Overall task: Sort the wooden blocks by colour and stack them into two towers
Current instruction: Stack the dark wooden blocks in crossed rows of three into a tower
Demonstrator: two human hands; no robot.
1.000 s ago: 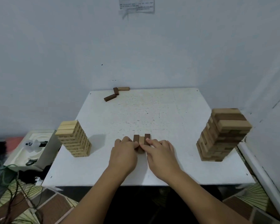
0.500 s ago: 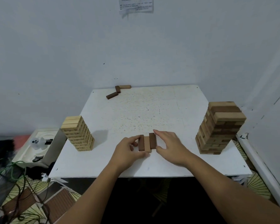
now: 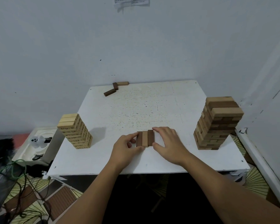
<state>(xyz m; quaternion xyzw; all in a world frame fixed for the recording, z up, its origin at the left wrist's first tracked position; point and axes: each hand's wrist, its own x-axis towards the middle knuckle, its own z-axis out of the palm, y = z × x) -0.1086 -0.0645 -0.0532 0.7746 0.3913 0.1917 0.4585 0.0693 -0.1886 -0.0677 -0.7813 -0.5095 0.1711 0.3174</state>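
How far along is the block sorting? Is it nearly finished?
Roughly midway, I would judge. Done: a light-wood tower stands at the table's left. In hand: the left hand and right hand flank a row of three blocks, dark, light, dark. Left: the tall mixed tower on the right is unsorted, and three loose blocks lie at the far edge.
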